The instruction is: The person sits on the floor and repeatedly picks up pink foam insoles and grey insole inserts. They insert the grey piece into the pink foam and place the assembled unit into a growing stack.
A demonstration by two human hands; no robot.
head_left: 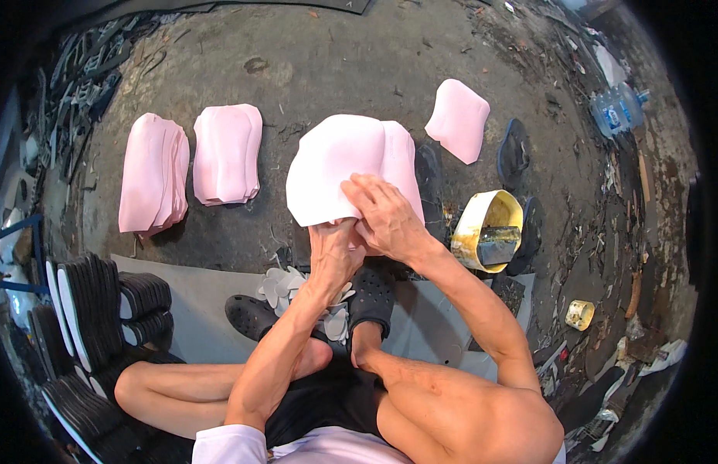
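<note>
A pale pink moulded sheet [340, 155] lies in front of me, overlapping another pink moulded sheet [401, 158] to its right. At the upper sheet's near edge, my left hand [333, 251] is closed, its fingertips partly hidden beneath the sheet. My right hand [390, 223] is closed over the same edge, with bent fingers on the sheet's top and its thumb side touching the left hand. Whatever lies between the fingers under the edge is hidden.
Two pink stacks [152, 174] [226, 155] lie left, a single pink piece [458, 120] far right. A stained yellow tub [471, 232] holds a dark block. Black soles [96, 309] are piled at left; white offcuts [282, 286] lie by my clogs [370, 298]. Beyond are a bottle [618, 110] and scraps.
</note>
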